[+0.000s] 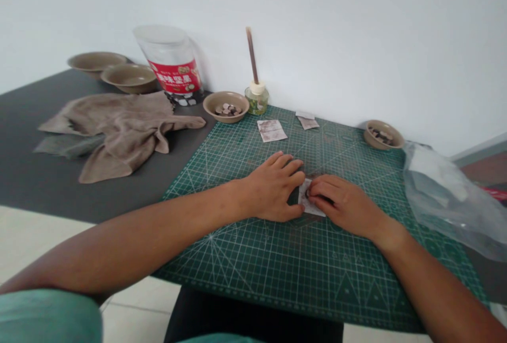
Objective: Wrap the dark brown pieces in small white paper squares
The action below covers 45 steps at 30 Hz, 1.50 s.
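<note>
A small white paper with dark marks [306, 201] lies on the green cutting mat [277, 269], between my two hands. My right hand [340, 205] covers its right part, with the fingers pressed on it. My left hand [271, 187] rests on the mat, its fingertips at the paper's left edge. Part of the paper is hidden under my fingers, so its exact shape cannot be seen.
Two stained paper pieces [272, 130] [307, 122] lie on the mat. Small bowls [225, 106] [383, 135] hold dark pieces. A reed diffuser [256, 97], red-labelled jar [172, 60], two bowls [129, 77] [95, 62], towel [122, 137] and plastic bag [447, 200] surround the mat.
</note>
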Tool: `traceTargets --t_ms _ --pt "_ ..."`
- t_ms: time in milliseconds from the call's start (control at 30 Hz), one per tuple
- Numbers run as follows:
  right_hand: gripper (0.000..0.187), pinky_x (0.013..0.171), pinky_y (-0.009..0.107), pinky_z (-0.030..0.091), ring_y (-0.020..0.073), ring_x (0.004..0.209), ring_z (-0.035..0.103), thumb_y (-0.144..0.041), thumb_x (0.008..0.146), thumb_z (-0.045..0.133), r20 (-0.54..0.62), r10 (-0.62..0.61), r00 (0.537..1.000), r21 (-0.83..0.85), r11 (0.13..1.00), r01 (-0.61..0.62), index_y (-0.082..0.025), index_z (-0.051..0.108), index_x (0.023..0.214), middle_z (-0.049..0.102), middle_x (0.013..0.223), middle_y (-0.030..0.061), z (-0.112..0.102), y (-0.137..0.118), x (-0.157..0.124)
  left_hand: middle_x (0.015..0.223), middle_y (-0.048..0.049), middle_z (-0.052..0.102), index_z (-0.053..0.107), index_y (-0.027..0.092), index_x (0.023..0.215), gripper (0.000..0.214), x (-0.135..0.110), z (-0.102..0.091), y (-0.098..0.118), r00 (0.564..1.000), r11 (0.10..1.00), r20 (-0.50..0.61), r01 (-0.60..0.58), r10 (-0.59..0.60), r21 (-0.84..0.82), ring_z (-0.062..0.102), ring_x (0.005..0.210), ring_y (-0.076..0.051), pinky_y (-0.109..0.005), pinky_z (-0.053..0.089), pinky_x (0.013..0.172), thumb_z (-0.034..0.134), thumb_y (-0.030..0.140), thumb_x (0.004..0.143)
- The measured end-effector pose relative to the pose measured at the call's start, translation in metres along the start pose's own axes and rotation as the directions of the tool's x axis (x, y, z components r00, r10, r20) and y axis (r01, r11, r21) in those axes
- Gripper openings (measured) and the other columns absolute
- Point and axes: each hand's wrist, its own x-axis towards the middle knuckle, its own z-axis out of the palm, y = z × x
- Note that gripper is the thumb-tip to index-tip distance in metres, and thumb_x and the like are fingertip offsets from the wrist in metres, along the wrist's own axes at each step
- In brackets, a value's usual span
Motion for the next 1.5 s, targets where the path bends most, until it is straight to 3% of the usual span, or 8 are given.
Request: traceTargets --t_ms 367,600,800,933,1100,1167,1333,1500 --pt "0.014 0.083 0.035 0.052 0.0198 0.093 0.063 -0.019 0.099 0.052 0.070 -0.068 0.995 0.056 0.996 0.064 -0.023 0.065 0.095 0.069 0.099 0.0042 -0.002 -0.002 -0.001 0.145 -0.0153 0.050 0.059 0.016 0.116 0.049 0.003 0.003 -0.004 0.999 0.999 0.036 0.004 -0.003 -0.033 0.044 0.135 -0.034 -0.049 0.027 0.117 0.058 0.055 0.086" --pt "0.009 0.084 0.035 0.051 0.0198 0.093 0.064 -0.020 0.098 0.053 -0.011 0.084 0.996 -0.006 0.996 -0.084 -0.022 0.062 0.096 0.067 0.104 0.0054 -0.004 0.006 0.005 0.153 -0.0171 0.041 0.055 0.016 0.120 0.051 0.002 0.002 -0.006 0.995 0.994 0.102 0.032 -0.021 -0.106 0.035 0.143 -0.036 -0.051 0.024 0.118 0.056 0.056 0.089" --pt "0.013 0.083 0.035 0.050 0.0206 0.094 0.063 -0.021 0.100 0.049 0.066 -0.021 0.998 -0.012 1.000 0.022 -0.022 0.062 0.095 0.067 0.100 0.0057 -0.001 -0.005 0.003 0.155 -0.0196 0.039 0.054 0.013 0.121 0.053 0.002 0.001 -0.006 0.991 0.992 0.135 0.040 -0.024 -0.120 0.031 0.146 -0.036 -0.051 0.023 0.119 0.054 0.057 0.090" --pt "0.010 0.082 0.036 0.050 0.0207 0.091 0.063 -0.021 0.099 0.052 0.020 0.086 0.996 -0.064 0.994 -0.085 -0.021 0.061 0.096 0.066 0.101 0.0057 -0.007 0.001 0.002 0.156 -0.0189 0.037 0.053 0.014 0.122 0.052 0.002 0.000 -0.006 0.988 0.989 0.149 0.051 -0.030 -0.140 0.029 0.147 -0.037 -0.053 0.023 0.119 0.056 0.055 0.090" --pt "0.009 0.076 0.032 0.049 0.0181 0.085 0.062 -0.022 0.098 0.053 0.142 0.029 0.989 0.001 1.000 -0.029 -0.022 0.061 0.094 0.065 0.095 0.0027 -0.008 -0.002 -0.004 0.156 -0.0182 0.036 0.051 0.015 0.123 0.053 0.002 -0.001 -0.006 0.985 0.987 0.167 0.061 -0.035 -0.152 0.029 0.147 -0.039 -0.055 0.026 0.117 0.056 0.056 0.089" --pt "0.011 0.078 0.033 0.049 0.0192 0.090 0.063 -0.023 0.100 0.050 0.131 0.020 0.991 -0.014 1.000 -0.018 -0.022 0.061 0.097 0.065 0.099 0.0039 -0.004 -0.007 -0.002 0.156 -0.0185 0.036 0.051 0.015 0.123 0.054 0.002 -0.001 -0.005 0.986 0.988 0.165 0.059 -0.035 -0.146 0.029 0.147 -0.038 -0.054 0.026 0.118 0.055 0.057 0.090" --pt "0.010 0.077 0.035 0.048 0.0199 0.087 0.061 -0.026 0.100 0.052 0.047 0.151 0.987 -0.076 0.986 -0.147 -0.022 0.060 0.096 0.062 0.099 0.0048 -0.009 0.001 -0.002 0.157 -0.0167 0.035 0.052 0.016 0.121 0.051 0.002 -0.001 -0.006 0.984 0.989 0.176 0.066 -0.042 -0.133 0.027 0.148 -0.037 -0.051 0.025 0.119 0.056 0.055 0.090" --pt "0.009 0.073 0.031 0.047 0.0170 0.085 0.060 -0.023 0.099 0.053 0.161 0.032 0.986 0.076 0.996 -0.045 -0.024 0.060 0.094 0.061 0.096 0.0021 -0.010 0.000 -0.009 0.157 -0.0179 0.035 0.051 0.015 0.124 0.055 0.002 -0.001 -0.007 0.983 0.990 0.179 0.052 -0.028 -0.135 0.028 0.148 -0.037 -0.051 0.025 0.119 0.054 0.058 0.090"
